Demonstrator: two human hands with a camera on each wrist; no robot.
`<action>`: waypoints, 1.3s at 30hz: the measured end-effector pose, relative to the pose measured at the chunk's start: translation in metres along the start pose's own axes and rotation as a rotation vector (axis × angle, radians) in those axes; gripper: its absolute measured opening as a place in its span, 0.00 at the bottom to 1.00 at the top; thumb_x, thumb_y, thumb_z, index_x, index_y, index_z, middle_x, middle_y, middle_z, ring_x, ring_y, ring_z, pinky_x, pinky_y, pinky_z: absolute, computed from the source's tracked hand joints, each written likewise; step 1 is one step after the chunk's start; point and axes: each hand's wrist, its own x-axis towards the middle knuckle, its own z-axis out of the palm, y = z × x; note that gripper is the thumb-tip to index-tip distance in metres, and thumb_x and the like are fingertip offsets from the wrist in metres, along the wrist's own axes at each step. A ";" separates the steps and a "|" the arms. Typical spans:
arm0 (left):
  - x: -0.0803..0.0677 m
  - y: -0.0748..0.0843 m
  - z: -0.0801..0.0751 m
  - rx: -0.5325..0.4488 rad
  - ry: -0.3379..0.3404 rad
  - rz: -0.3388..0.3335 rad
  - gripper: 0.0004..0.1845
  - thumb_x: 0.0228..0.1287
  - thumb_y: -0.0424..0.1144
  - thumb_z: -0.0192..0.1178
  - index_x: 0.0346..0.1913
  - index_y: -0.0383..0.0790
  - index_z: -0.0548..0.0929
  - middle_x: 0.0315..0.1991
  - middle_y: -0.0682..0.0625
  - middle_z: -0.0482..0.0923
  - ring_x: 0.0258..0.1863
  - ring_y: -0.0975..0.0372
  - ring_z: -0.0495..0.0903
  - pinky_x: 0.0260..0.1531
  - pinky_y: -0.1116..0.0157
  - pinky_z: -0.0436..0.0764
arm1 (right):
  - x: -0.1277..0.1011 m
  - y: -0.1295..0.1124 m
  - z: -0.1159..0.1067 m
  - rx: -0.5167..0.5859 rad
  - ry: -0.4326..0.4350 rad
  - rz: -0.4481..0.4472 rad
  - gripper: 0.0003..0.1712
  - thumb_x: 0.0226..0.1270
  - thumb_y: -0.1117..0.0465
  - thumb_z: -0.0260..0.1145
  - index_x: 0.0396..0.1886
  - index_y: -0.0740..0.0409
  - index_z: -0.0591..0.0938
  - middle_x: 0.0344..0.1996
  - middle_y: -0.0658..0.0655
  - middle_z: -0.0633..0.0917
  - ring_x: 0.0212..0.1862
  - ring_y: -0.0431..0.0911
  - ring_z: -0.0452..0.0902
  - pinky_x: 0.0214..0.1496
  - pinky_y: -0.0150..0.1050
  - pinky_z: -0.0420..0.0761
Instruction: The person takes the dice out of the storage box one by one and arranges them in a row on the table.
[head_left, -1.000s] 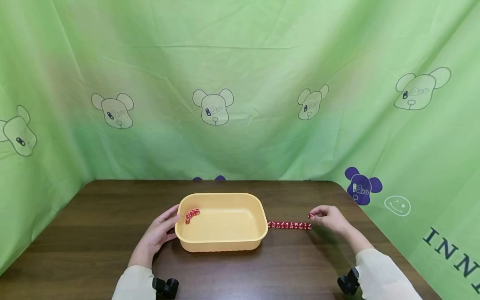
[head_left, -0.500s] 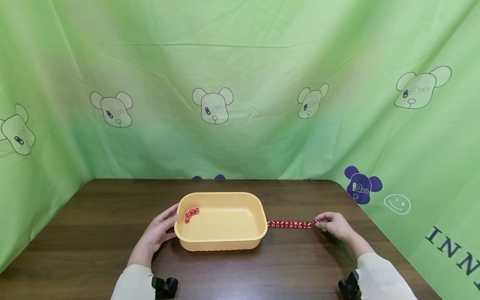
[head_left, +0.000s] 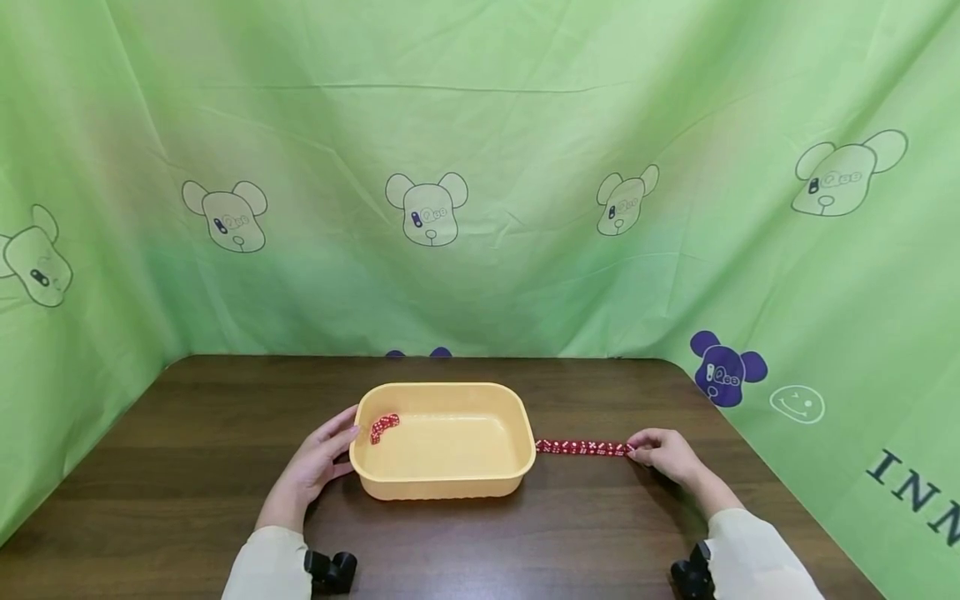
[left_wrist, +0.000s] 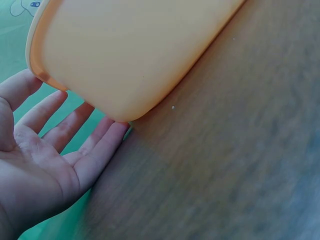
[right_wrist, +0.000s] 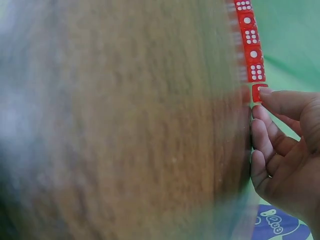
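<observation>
Pinching a die (right_wrist: 258,92), right hand (head_left: 667,454) curls — left hand (head_left: 318,467) flat.

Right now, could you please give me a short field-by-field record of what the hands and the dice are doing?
left hand: open, fingers resting against the left wall of the yellow tub
right hand: pinching the end die at the far right of the dice row
dice row: red, straight line on the table, running right from the tub
dice in tub: a few red ones, back-left corner
</observation>
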 end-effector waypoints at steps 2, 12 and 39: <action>0.000 0.000 -0.001 -0.002 -0.010 0.010 0.29 0.58 0.41 0.54 0.63 0.44 0.60 0.59 0.40 0.60 0.51 0.53 0.67 0.41 0.56 0.72 | 0.001 0.000 0.001 -0.021 0.008 0.008 0.09 0.47 0.72 0.64 0.29 0.74 0.77 0.18 0.54 0.75 0.21 0.39 0.66 0.22 0.32 0.68; 0.000 0.000 -0.002 -0.004 -0.041 0.032 0.29 0.59 0.41 0.53 0.63 0.43 0.59 0.59 0.40 0.59 0.51 0.53 0.67 0.41 0.55 0.72 | 0.002 0.000 0.005 -0.052 0.021 0.018 0.09 0.46 0.72 0.63 0.30 0.71 0.78 0.18 0.52 0.73 0.22 0.42 0.65 0.24 0.33 0.66; 0.000 0.004 0.001 -0.008 -0.004 -0.004 0.28 0.59 0.39 0.53 0.63 0.43 0.60 0.59 0.41 0.60 0.52 0.52 0.66 0.41 0.55 0.72 | 0.011 -0.028 -0.030 0.048 -0.206 0.114 0.24 0.51 0.69 0.61 0.45 0.81 0.66 0.24 0.55 0.76 0.26 0.48 0.73 0.25 0.38 0.72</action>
